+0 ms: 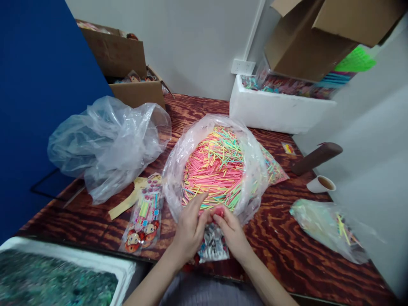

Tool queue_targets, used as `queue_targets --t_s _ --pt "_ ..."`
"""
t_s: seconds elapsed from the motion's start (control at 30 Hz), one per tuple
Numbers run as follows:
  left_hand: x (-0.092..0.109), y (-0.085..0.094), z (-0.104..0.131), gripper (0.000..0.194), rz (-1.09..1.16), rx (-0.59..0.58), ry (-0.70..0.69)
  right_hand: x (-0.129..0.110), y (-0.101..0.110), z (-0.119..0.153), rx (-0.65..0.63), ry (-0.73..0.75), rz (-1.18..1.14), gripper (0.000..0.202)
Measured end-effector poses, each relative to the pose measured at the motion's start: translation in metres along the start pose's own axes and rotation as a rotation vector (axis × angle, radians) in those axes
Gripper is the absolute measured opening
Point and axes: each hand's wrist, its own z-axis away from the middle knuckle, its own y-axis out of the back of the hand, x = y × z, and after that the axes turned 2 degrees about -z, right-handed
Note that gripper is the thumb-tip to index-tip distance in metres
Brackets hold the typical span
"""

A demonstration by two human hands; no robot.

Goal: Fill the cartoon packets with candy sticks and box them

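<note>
At the near edge of a large clear plastic bag (251, 204), my left hand (190, 225) and my right hand (232, 231) meet with thumbs and fingers closed. A small reddish-pink thing (219, 211) shows at the right fingertips; its kind is too small to make out. What the left fingers pinch is hidden. The bag's rim is rolled back around many thin pastel sticks (213, 163), pink, yellow, green and blue. Below my hands a shiny printed plastic packet (214, 246) lies at the table edge, partly covered by them.
Left on the wooden table (270, 263) lie a printed pouch (143, 225), a yellowish strip (123, 207) and a crumpled plastic bag (117, 144). To the right are a paper cup (318, 185), a brown cylindrical object (315, 158) and another plastic bag (328, 229). A white foam box (280, 112) stands behind.
</note>
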Motion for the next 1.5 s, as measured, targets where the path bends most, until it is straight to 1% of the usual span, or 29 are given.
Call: queue_targets --t_s 0.07,0.13,0.17,0.23,0.3,0.4,0.53,0.63,0.77,0.9,0.97,1.07,1.23,1.3,1.37,1.43,1.5 --pt "-0.006 0.008 0.026 0.033 -0.124 0.008 -0.027 0.013 -0.003 0.019 0.039 0.052 0.090 0.017" --pt "-0.016 0.009 0.049 0.028 -0.255 -0.031 -0.054 0.031 -0.005 0.033 0.038 0.062 0.157 0.017" --pt "-0.021 0.007 0.059 0.029 -0.317 -0.042 -0.062 0.039 -0.005 0.037 0.036 0.062 0.184 0.017" --pt "-0.031 0.001 0.073 0.033 -0.420 -0.041 -0.069 0.051 -0.005 0.041 0.042 0.060 0.215 0.018" --pt "-0.036 -0.004 0.078 0.036 -0.486 -0.033 -0.074 0.054 -0.005 0.041 0.059 0.056 0.202 0.019" --pt "-0.034 -0.005 0.076 0.035 -0.557 -0.065 -0.063 0.048 -0.004 0.038 0.089 0.055 0.145 0.019" --pt "-0.021 0.001 0.064 0.030 -0.676 -0.140 0.010 0.038 -0.003 0.036 0.117 0.061 0.091 0.017" --pt "-0.014 0.003 0.057 0.031 -0.716 -0.180 0.041 0.033 -0.001 0.030 0.148 0.046 0.049 0.017" --pt "-0.016 0.004 0.047 0.035 -0.724 -0.234 0.061 0.022 0.008 0.011 0.167 -0.005 0.014 0.021" --pt "-0.023 0.005 0.040 0.024 -0.674 -0.273 0.076 0.014 0.019 -0.011 0.163 -0.009 0.011 0.022" --pt "-0.026 0.005 0.038 0.016 -0.627 -0.258 0.076 0.015 0.023 -0.021 0.157 -0.016 -0.016 0.023" --pt "-0.031 0.006 0.039 0.008 -0.581 -0.203 0.050 0.020 0.028 -0.031 0.156 -0.016 -0.041 0.026" --pt "-0.035 0.009 0.037 0.023 -0.555 -0.146 -0.031 0.019 0.033 -0.042 0.132 0.028 0.065 0.022" --pt "-0.037 0.011 0.035 0.025 -0.556 -0.153 -0.058 0.014 0.036 -0.046 0.129 0.046 0.130 0.019" --pt "-0.039 0.012 0.033 0.025 -0.541 -0.188 -0.077 0.011 0.040 -0.050 0.122 0.046 0.183 0.018" --pt "-0.041 0.014 0.030 0.025 -0.473 -0.201 -0.075 0.007 0.043 -0.053 0.119 0.037 0.203 0.018" --pt "-0.041 0.018 0.027 0.030 -0.329 -0.161 -0.031 0.005 0.044 -0.055 0.123 0.049 0.181 0.017"
